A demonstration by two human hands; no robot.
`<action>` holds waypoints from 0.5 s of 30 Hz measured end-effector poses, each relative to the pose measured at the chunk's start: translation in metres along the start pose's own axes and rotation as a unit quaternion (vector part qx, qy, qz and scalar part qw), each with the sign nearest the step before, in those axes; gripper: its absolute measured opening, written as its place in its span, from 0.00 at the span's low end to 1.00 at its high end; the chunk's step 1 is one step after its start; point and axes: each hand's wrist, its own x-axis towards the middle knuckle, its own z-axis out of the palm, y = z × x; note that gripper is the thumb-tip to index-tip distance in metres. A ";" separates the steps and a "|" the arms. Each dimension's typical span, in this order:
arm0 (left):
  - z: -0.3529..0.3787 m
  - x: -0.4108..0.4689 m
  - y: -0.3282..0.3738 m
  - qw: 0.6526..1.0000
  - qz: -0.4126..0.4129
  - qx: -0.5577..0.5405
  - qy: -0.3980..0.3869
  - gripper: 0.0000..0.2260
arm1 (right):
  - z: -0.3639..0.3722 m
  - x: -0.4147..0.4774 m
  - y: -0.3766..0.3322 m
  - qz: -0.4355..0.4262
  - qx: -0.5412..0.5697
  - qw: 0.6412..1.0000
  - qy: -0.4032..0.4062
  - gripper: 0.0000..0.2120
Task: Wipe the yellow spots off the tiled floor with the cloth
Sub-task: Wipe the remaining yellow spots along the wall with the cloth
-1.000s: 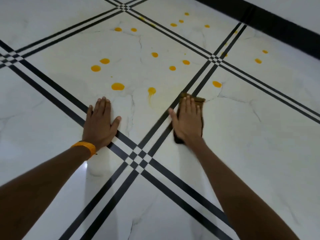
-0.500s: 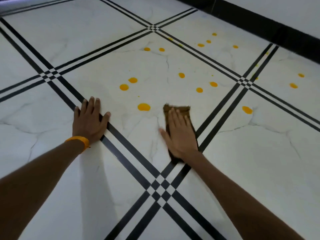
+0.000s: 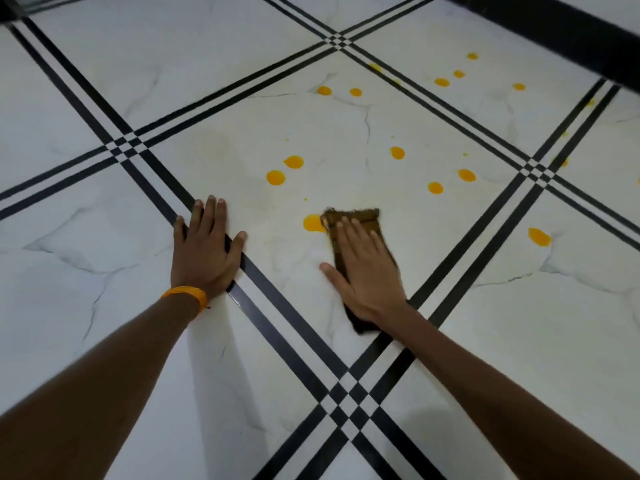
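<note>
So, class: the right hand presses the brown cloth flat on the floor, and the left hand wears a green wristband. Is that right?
Not quite. The head view shows the wristband on the left hand is orange, not green. The right hand does press the brown cloth flat on the floor.

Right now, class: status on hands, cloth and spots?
Left hand flat on floor, empty. Right hand pressing cloth flat, edge at nearest spot. Many spots remain. Nothing in the way.

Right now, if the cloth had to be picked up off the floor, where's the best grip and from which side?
Probably the far short edge of the brown cloth, approached from above and beyond. It lies flat on the tile floor, and the right hand presses its middle and near part, so only that far strip is bare. Its left corner touches a yellow spot, so favour the right corner.
</note>
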 end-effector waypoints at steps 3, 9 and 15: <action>-0.001 0.001 0.002 1.000 -0.006 -0.007 -0.001 0.33 | -0.004 0.009 0.040 0.081 -0.024 0.996 0.038 0.42; -0.005 0.000 0.001 1.000 -0.011 -0.021 -0.016 0.33 | 0.002 0.079 -0.013 0.127 0.005 0.991 0.051 0.43; -0.008 0.000 0.003 1.000 -0.010 -0.001 -0.028 0.33 | -0.006 0.002 0.010 -0.040 -0.020 0.999 -0.016 0.41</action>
